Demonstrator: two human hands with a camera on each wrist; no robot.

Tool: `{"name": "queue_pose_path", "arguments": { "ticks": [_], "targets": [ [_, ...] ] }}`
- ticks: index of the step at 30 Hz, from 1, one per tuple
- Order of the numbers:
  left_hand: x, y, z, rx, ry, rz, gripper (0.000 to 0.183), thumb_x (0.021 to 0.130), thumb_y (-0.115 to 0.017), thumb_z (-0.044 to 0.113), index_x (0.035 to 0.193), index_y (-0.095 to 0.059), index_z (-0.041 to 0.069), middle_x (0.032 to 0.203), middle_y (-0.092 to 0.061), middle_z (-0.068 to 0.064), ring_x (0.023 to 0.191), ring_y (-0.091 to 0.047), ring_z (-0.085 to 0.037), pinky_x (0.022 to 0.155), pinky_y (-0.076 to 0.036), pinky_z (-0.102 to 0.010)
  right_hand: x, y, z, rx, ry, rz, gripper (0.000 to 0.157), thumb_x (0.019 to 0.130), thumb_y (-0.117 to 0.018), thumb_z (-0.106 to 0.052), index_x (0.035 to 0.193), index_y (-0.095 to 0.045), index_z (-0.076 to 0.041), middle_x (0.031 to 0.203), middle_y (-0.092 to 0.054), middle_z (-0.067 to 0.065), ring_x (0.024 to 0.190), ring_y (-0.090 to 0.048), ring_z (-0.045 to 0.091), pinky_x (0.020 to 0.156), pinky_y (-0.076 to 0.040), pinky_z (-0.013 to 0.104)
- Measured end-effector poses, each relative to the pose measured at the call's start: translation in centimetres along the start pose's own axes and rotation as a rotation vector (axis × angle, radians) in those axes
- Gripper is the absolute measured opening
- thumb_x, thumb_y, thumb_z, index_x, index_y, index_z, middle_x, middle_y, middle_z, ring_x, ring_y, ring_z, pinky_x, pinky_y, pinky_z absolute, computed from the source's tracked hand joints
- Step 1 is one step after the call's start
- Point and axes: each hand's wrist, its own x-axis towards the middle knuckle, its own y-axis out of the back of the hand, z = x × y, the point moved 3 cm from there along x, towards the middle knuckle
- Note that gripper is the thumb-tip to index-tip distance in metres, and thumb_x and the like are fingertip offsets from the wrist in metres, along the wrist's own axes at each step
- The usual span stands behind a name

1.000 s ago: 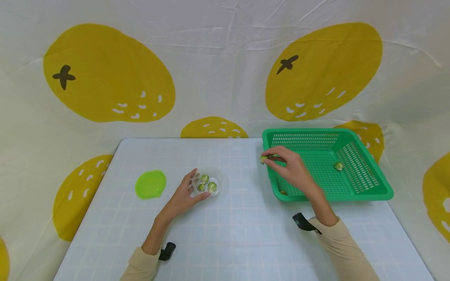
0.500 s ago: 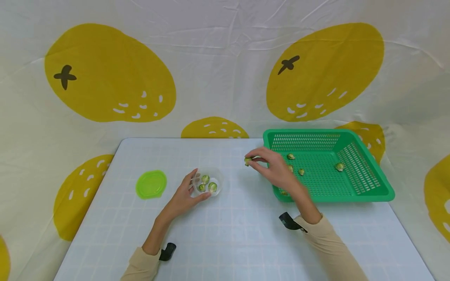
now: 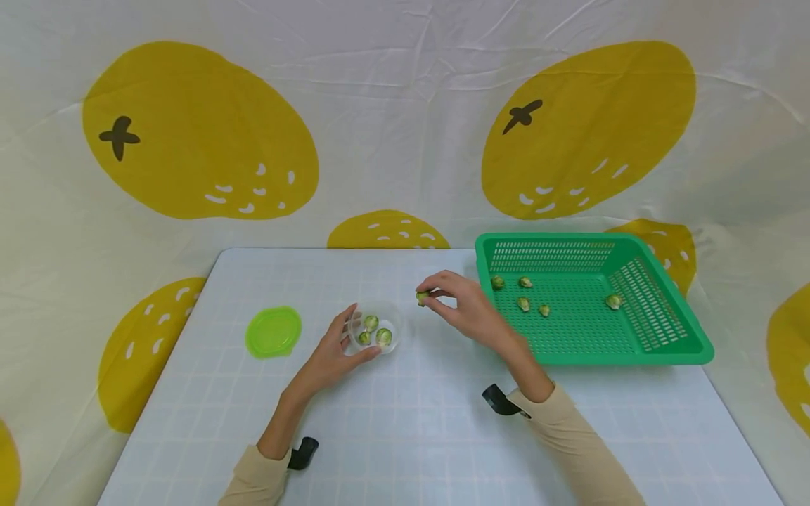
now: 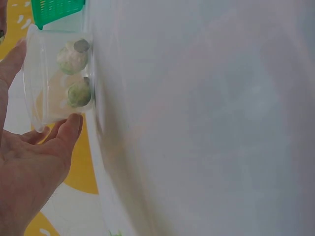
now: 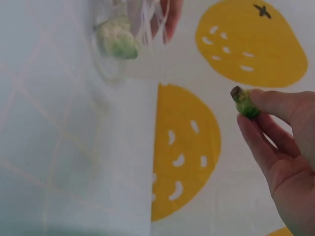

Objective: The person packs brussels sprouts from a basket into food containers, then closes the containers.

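Sprout [image 5: 246,106]: moved left, right fingers [image 5: 253,140] pinching
Tub [image 4: 53,81]: left fingers [image 4: 69,132] gripping, far contact unclear
Carry: midway, calls for lowering

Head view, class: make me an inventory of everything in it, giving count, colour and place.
Table: one, pale, centre
Backdrop: one, white with yellow fruit prints, behind table
Lid: one, bright green, table's left side
Basket: one, green, table's right side
Tub: one, clear, between lid and basket
Tub sprouts: three, green, inside tub
Basket sprouts: five visible, green, inside basket
Held sprout: one, green, in right hand
Wrist devices: two, black, one per wrist
Sleeves: two, beige, on forearms
Hands: two, left holding tub, right pinching sprout
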Motion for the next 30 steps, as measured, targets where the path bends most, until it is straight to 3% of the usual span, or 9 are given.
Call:
{"name": "queue_pose_path", "arguments": {
  "ticks": [12,30],
  "targets": [
    [-0.1,0.0,0.2,0.007,-0.003,0.002,0.106,0.087,-0.085,0.038,0.164,-0.017,0.012,0.165,-0.026,-0.014,0.151,-0.028,-0.032,0.120,-0.032,-0.048,1.0,-2.7,0.2,0.028,0.016,-0.045,0.018,0.091,-0.074,0.005,0.108,-0.071,0.001,0.106,-0.069,0.010,0.100,-0.067,0.021,0.092,-0.058,0.027],
    [0.1,0.0,0.0,0.003,0.007,-0.002,0.110,0.085,-0.086,0.041,0.164,-0.016,0.013,0.166,-0.023,-0.014,0.151,-0.027,-0.032,0.120,-0.032,-0.049,1.5,-5.7,1.1,0.032,0.021,-0.081,0.015,0.091,-0.073,0.006,0.106,-0.071,0.004,0.106,-0.068,0.014,0.100,-0.067,0.027,0.090,-0.060,0.037]
  ]
}}
